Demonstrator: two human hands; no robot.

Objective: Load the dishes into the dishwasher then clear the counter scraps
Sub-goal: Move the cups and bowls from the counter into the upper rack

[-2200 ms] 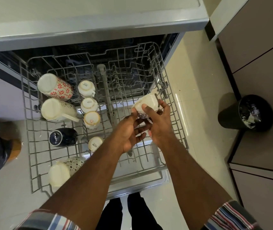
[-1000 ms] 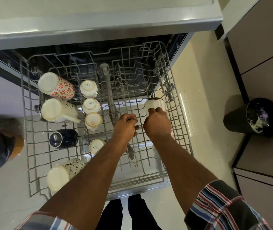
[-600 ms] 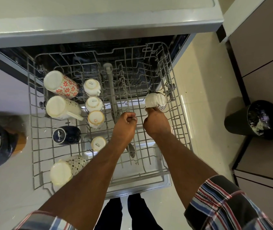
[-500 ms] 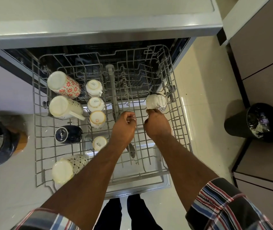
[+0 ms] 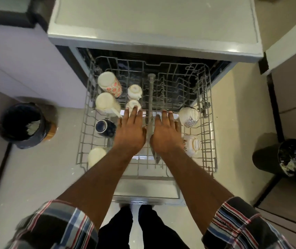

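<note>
The dishwasher's grey wire upper rack (image 5: 210,123) is pulled out in front of me. My left hand (image 5: 131,132) and my right hand (image 5: 167,133) lie side by side over its middle, fingers straight, holding nothing. On the rack's right side sit a white patterned cup (image 5: 189,115) and a second floral cup (image 5: 193,145). Its left side holds a red-flowered mug (image 5: 109,84), a cream mug (image 5: 105,103), two small white cups (image 5: 134,91), a dark blue cup (image 5: 105,127) and another cream mug (image 5: 96,155).
The dishwasher top (image 5: 154,20) runs across the back. A dark bin (image 5: 25,123) stands on the floor to the left and a black bin (image 5: 285,159) to the right. Cabinet fronts (image 5: 294,90) line the right side. My legs stand below the open door (image 5: 147,193).
My right hand let go of the white patterned cup, which stays in the rack's right side. Both hands have flattened out over the rack. A second cup now shows on the right.
</note>
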